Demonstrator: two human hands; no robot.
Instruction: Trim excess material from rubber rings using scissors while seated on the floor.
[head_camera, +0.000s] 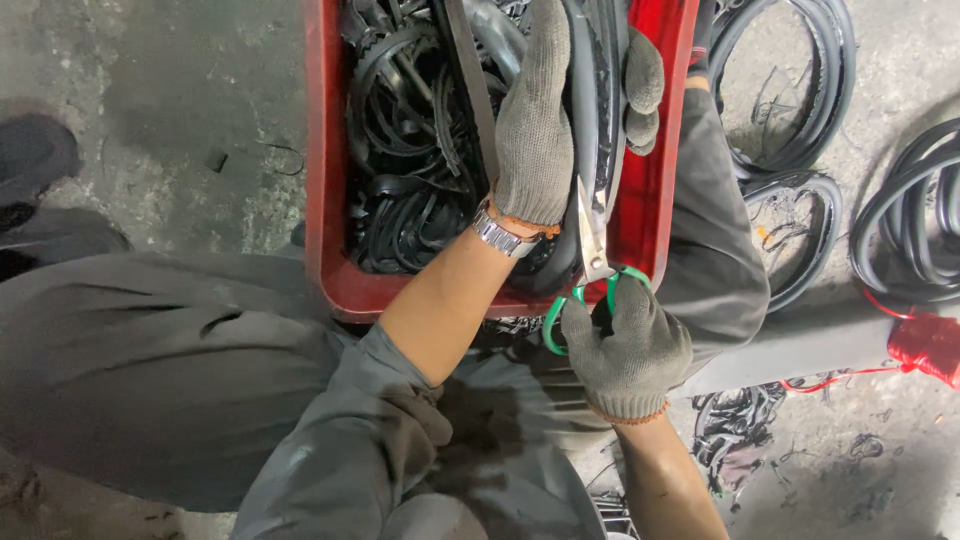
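Observation:
My left hand (535, 130), in a grey knit glove with a metal watch at the wrist, reaches into a red plastic crate (325, 200) and grips a black rubber strip (590, 100), thumb wrapped around it. My right hand (628, 350), also gloved, holds green-handled scissors (592, 235) just below. The blades point up along the strip near the crate's right side. The crate is full of tangled black rubber rings and strips (410, 150).
I sit with grey-trousered legs (150, 350) on either side of the crate, on a stained concrete floor. Black rubber rings (800, 80) and coiled black hose (915, 210) lie to the right. A red bundle with red cord (925, 345) sits at far right. Dark shoes (35, 160) at left.

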